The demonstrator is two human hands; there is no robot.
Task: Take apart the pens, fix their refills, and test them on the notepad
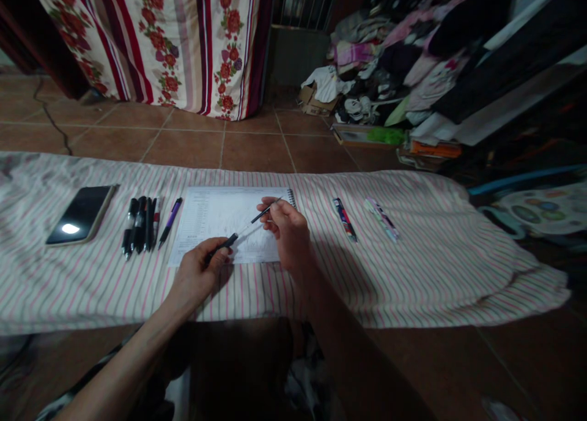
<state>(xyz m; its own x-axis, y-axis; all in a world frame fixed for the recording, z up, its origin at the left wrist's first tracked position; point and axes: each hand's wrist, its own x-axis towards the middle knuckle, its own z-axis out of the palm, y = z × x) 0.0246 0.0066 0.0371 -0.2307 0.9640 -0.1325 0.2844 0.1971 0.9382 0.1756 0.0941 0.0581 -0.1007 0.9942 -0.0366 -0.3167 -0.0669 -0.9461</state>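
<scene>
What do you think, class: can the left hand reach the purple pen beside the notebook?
Probably yes: the purple pen lies nearby with nothing over it, though the left hand holds a black pen piece.

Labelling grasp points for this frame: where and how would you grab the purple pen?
Probably mid-barrel, from above, pinching across its width. The purple pen lies flat and slanted on the striped cloth, its long slim barrel exposed. Mid-length looks roomiest: the far end sits close to the notebook, the near tip close to the grouped pens.
</scene>
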